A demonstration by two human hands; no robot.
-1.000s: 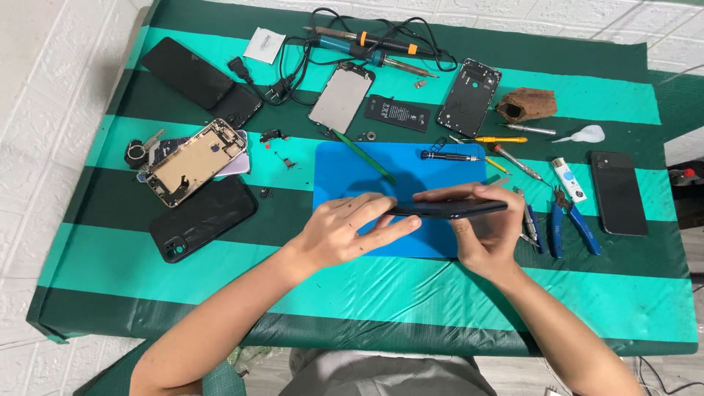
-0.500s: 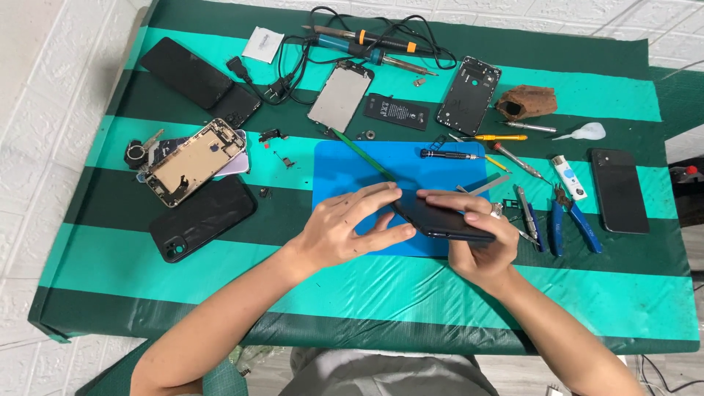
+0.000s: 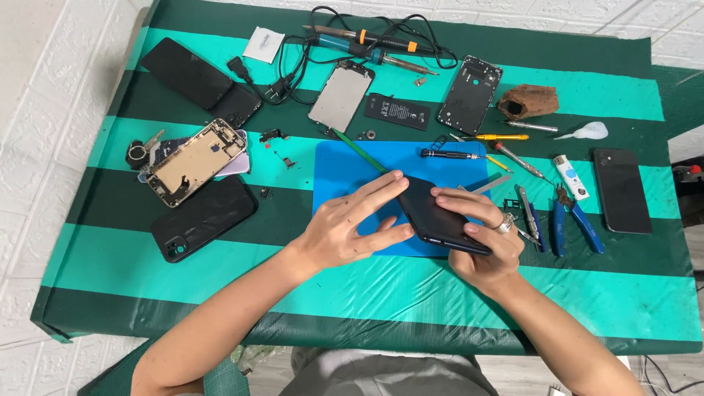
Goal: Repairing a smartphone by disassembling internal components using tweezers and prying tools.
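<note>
A black smartphone (image 3: pixel 438 217) is held tilted above the blue work mat (image 3: pixel 352 167) in the middle of the table. My right hand (image 3: pixel 490 246) grips its lower right end, thumb and fingers wrapped over the edge. My left hand (image 3: pixel 350 224) holds the phone's upper left end, with the fingers stretched along its side. A ring shows on my right hand.
Around the mat lie an opened phone frame (image 3: pixel 193 159), a black phone case (image 3: pixel 202 217), a black phone (image 3: pixel 620 189), a battery (image 3: pixel 397 111), a screen panel (image 3: pixel 340 96), a back housing (image 3: pixel 469 94), a soldering iron (image 3: pixel 367 42), screwdrivers (image 3: pixel 451 154), and blue pliers (image 3: pixel 576 220).
The phone has turned from lying level between my hands to a diagonal tilt, and both hands have shifted their hold closer over it.
</note>
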